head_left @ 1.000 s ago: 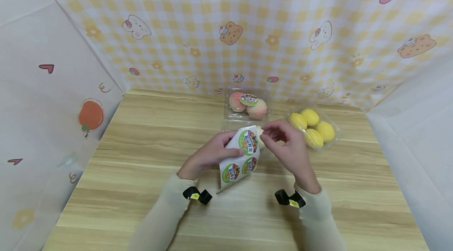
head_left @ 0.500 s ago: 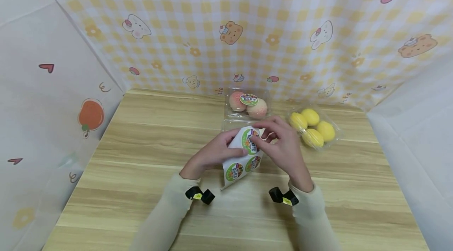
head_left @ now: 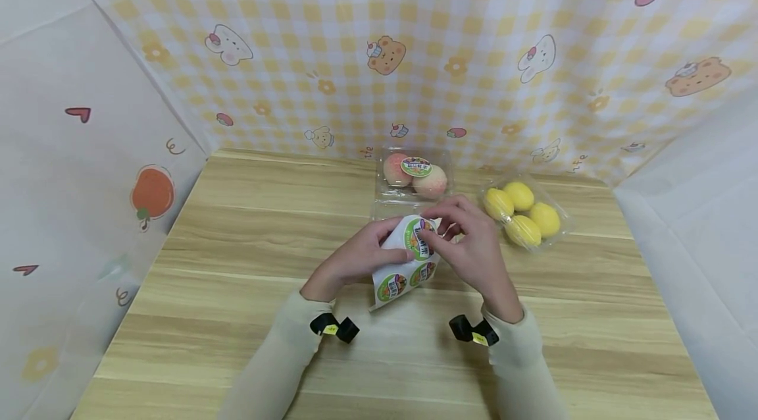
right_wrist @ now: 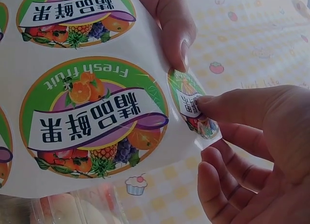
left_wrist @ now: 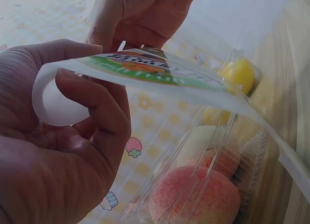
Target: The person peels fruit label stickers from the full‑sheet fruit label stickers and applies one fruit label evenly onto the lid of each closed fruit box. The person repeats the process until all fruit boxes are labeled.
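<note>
My left hand (head_left: 358,255) grips a white sheet of oval fruit stickers (head_left: 403,274), thumb on its printed face. In the left wrist view the sheet's near end curls into a loop within the fingers. My right hand (head_left: 472,242) pinches the sheet's far edge. The right wrist view shows the right thumb (right_wrist: 227,105) pressed on a sticker (right_wrist: 190,99) where that edge bends back, its fingertips behind. Beside it a whole "Fresh fruit" sticker (right_wrist: 97,117) lies flat on the backing.
Behind the hands a clear plastic box (head_left: 385,195) holds two peaches (head_left: 431,182), an oval sticker on top. Another clear box (head_left: 381,210) in front is mostly hidden. To the right, several lemons (head_left: 524,231) fill a third box. A checkered curtain (head_left: 331,31) backs the wooden table (head_left: 266,209).
My right hand has moved left onto the sheet's edge, and its thumb now overlaps a sticker. The left hand and sheet have shifted slightly right. The boxes have not moved.
</note>
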A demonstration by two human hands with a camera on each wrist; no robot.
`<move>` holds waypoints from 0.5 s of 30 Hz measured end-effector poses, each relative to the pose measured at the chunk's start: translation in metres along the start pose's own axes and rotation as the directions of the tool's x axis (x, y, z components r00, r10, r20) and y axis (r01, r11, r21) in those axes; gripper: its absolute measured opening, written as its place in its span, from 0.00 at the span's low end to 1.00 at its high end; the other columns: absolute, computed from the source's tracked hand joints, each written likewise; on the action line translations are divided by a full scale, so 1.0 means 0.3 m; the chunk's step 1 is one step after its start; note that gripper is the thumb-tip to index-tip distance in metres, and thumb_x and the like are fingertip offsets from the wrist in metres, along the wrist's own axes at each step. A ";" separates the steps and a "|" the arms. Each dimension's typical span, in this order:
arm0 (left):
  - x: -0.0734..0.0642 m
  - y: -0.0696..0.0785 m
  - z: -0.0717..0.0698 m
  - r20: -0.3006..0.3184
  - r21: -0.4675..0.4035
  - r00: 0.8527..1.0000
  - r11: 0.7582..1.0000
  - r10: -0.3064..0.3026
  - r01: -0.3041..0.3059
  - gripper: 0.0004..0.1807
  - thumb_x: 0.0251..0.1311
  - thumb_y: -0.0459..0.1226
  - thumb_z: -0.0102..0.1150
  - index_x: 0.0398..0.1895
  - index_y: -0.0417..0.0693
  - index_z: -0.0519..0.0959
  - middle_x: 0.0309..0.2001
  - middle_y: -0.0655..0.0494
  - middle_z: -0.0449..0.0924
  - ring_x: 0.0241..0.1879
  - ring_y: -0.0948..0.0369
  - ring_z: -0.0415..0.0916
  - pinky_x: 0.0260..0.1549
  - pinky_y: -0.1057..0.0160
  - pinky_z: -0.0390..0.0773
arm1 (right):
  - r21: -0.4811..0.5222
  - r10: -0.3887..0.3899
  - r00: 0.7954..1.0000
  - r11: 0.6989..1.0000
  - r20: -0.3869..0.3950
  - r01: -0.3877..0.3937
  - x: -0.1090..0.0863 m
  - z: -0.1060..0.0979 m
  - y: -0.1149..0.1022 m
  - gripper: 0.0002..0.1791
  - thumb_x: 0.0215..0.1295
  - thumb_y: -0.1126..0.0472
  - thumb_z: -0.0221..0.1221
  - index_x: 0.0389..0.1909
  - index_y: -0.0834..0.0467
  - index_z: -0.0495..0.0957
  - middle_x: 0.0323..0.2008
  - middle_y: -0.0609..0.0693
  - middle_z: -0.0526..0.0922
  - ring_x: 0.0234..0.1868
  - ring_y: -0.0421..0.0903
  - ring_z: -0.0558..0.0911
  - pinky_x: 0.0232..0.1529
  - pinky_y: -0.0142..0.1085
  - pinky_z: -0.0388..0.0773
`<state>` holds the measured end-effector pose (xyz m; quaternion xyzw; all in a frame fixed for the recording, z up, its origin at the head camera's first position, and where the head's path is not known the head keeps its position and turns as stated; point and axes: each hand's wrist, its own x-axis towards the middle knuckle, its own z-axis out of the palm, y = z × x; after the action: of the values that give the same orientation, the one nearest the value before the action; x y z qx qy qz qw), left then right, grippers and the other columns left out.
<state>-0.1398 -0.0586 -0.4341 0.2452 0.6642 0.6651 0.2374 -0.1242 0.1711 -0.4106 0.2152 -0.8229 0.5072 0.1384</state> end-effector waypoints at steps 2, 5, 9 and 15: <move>0.000 0.001 0.000 -0.002 0.005 1.000 1.000 -0.004 0.004 0.29 0.70 0.31 0.63 0.73 0.30 0.73 0.52 0.35 0.86 0.42 0.54 0.88 0.41 0.55 0.89 | 0.001 -0.006 1.000 1.000 -0.004 0.006 -0.001 0.000 0.001 0.13 0.61 0.71 0.79 0.46 0.59 0.91 0.44 0.48 0.86 0.36 0.46 0.82 0.34 0.30 0.83; -0.001 -0.001 0.000 -0.005 0.004 1.000 1.000 -0.012 0.012 0.30 0.71 0.31 0.63 0.74 0.31 0.73 0.52 0.35 0.86 0.43 0.54 0.88 0.41 0.55 0.89 | -0.004 -0.014 1.000 1.000 -0.010 0.014 -0.002 0.000 0.001 0.13 0.61 0.71 0.79 0.45 0.59 0.91 0.43 0.48 0.86 0.35 0.46 0.83 0.34 0.30 0.83; -0.002 -0.003 0.000 -0.009 0.004 1.000 1.000 -0.014 0.014 0.30 0.72 0.30 0.62 0.75 0.31 0.72 0.53 0.36 0.86 0.44 0.53 0.88 0.41 0.55 0.89 | -0.015 -0.023 1.000 1.000 -0.015 0.023 -0.003 0.000 -0.004 0.13 0.61 0.71 0.79 0.45 0.60 0.91 0.43 0.48 0.86 0.35 0.46 0.83 0.34 0.30 0.82; -0.003 -0.004 0.000 -0.015 -0.001 1.000 1.000 -0.017 0.017 0.30 0.74 0.31 0.61 0.76 0.32 0.72 0.54 0.35 0.86 0.45 0.52 0.88 0.41 0.55 0.89 | -0.017 -0.044 0.999 0.999 -0.027 0.044 -0.005 0.002 -0.002 0.13 0.60 0.73 0.79 0.44 0.59 0.92 0.43 0.48 0.87 0.35 0.46 0.83 0.34 0.30 0.82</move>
<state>-0.1390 -0.0592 -0.4353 0.2345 0.6676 0.6654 0.2380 -0.1226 0.1707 -0.4111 0.2252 -0.8202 0.5002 0.1624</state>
